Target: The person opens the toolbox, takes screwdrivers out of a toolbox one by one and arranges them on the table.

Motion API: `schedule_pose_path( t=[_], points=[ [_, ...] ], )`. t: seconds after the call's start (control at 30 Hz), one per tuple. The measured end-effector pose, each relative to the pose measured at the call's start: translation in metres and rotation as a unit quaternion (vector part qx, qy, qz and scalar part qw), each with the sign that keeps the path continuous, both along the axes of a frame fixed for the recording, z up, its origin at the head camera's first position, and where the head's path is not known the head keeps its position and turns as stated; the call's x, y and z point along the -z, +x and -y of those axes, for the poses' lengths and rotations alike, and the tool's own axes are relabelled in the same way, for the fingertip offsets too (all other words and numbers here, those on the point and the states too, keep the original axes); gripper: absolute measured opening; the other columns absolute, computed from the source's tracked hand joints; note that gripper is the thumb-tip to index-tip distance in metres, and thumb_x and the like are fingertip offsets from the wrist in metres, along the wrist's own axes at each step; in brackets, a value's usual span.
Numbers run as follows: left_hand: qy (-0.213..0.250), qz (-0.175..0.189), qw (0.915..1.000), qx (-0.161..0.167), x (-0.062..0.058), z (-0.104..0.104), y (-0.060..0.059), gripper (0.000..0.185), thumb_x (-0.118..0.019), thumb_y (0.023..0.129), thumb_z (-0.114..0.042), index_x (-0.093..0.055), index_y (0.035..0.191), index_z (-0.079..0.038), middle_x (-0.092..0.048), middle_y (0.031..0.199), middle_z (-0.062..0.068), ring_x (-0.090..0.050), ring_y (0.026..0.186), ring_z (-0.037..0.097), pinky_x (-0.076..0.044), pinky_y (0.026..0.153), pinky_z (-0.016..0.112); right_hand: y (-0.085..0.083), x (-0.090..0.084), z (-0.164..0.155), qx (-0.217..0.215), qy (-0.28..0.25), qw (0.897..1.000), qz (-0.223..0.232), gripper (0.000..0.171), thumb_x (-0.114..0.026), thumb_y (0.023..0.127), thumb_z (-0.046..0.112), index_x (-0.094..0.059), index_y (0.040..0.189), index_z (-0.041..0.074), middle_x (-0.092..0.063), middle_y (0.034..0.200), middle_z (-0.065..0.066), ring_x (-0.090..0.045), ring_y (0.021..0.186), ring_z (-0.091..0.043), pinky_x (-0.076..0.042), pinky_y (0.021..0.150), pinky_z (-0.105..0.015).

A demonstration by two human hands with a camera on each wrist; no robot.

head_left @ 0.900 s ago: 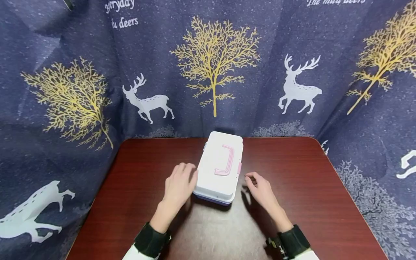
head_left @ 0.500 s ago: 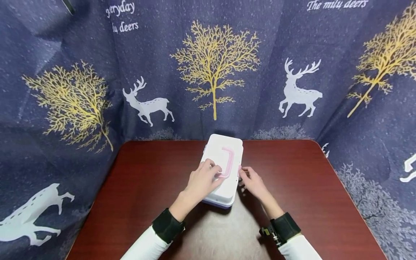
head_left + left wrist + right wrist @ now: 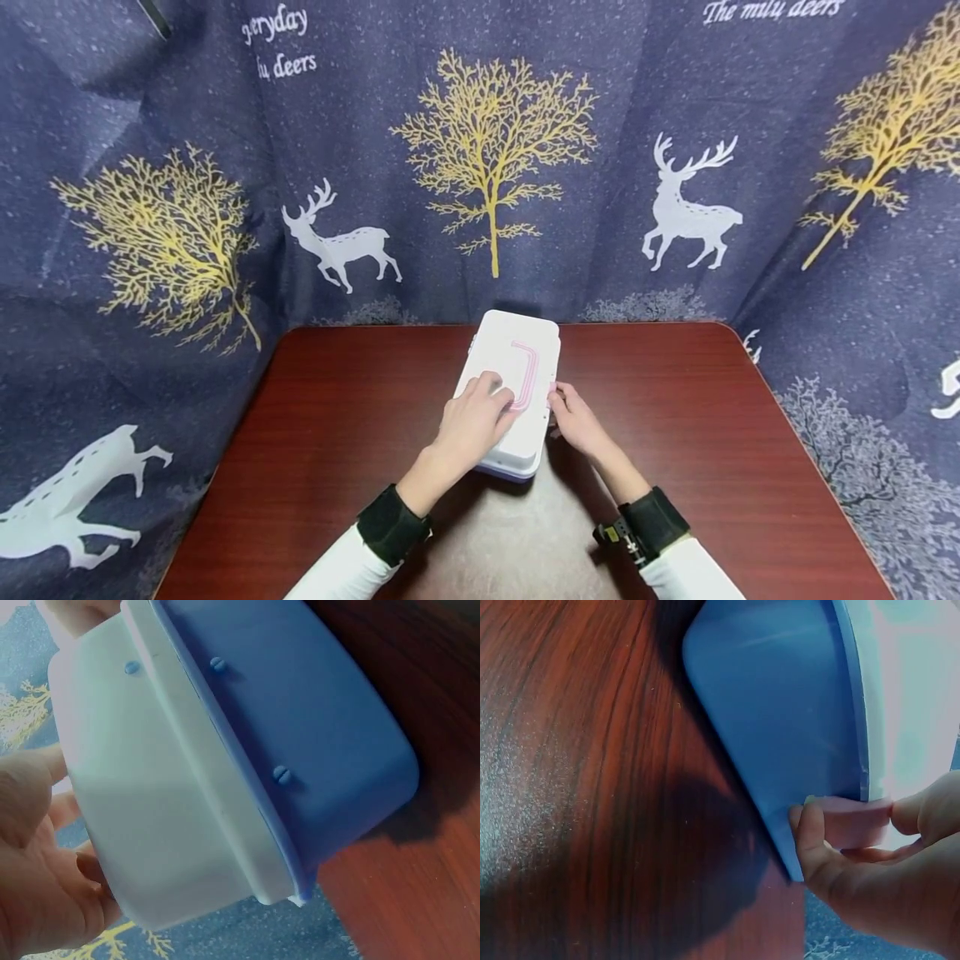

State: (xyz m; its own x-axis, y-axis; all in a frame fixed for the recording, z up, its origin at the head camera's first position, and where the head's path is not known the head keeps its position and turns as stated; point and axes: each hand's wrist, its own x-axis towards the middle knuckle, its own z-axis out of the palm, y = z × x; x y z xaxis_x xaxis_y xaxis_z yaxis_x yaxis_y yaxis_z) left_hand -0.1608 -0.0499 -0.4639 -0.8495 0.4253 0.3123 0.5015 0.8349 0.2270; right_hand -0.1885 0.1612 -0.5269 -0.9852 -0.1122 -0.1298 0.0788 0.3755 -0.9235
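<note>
A plastic box with a white lid [image 3: 517, 333] and a blue lower part [image 3: 315, 712] stands shut on the table. Flat on its lid lies a pink handle [image 3: 529, 375]. My left hand [image 3: 472, 421] rests on the lid, its fingers spread loosely beside the handle's near end. On the right side of the box, my right hand [image 3: 577, 423] pinches the pink latch [image 3: 851, 823] between thumb and fingers. The right wrist view shows the latch bridging the lid's rim and the blue wall.
The box sits near the middle of a dark red wooden table [image 3: 675, 417]. Behind it hangs a blue curtain [image 3: 570, 250] printed with deer and trees. Small blue knobs [image 3: 282, 775] stick out of the box's near end.
My left hand has moved from the box's left edge onto the lid. The right hand has come in from the right and taken hold of the latch. The box has barely shifted.
</note>
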Motion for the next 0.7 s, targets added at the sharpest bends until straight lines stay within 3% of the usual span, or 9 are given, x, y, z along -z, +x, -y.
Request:
schedule_pose_path(
  t=[0.2,0.4,0.7],
  points=[
    [0.018,-0.007,0.9998,-0.002,-0.002,-0.003,0.002,0.007,-0.069,0.101,-0.019,-0.074,0.102,-0.015,-0.063,0.124,0.008,-0.065,0.104,0.027,-0.057,0.058,0.044,0.002,0.001,0.001,0.006,-0.016,1.000,-0.002,0.039,-0.040,0.112,0.014,-0.044,0.143,-0.010,-0.062,0.111,-0.025,-0.066,0.085,-0.032,-0.059,0.072,-0.050],
    [0.035,0.021,0.9992,-0.004,-0.004,-0.003,0.007,0.005,-0.071,0.099,-0.018,-0.075,0.101,-0.015,-0.062,0.122,0.008,-0.065,0.102,0.025,-0.058,0.061,0.042,0.007,-0.003,0.000,-0.003,-0.042,0.999,0.011,0.039,-0.041,0.112,0.012,-0.042,0.144,-0.010,-0.058,0.105,-0.019,-0.063,0.081,-0.025,-0.057,0.070,-0.047],
    [0.055,0.046,0.9967,0.039,-0.011,-0.004,0.029,0.008,-0.074,0.098,-0.018,-0.074,0.097,-0.009,-0.062,0.113,0.008,-0.065,0.096,0.023,-0.058,0.074,0.037,0.021,-0.002,-0.009,-0.048,-0.090,0.994,0.041,0.040,-0.043,0.112,0.010,-0.040,0.145,-0.012,-0.060,0.109,-0.018,-0.061,0.079,-0.019,-0.056,0.069,-0.040]
  ],
)
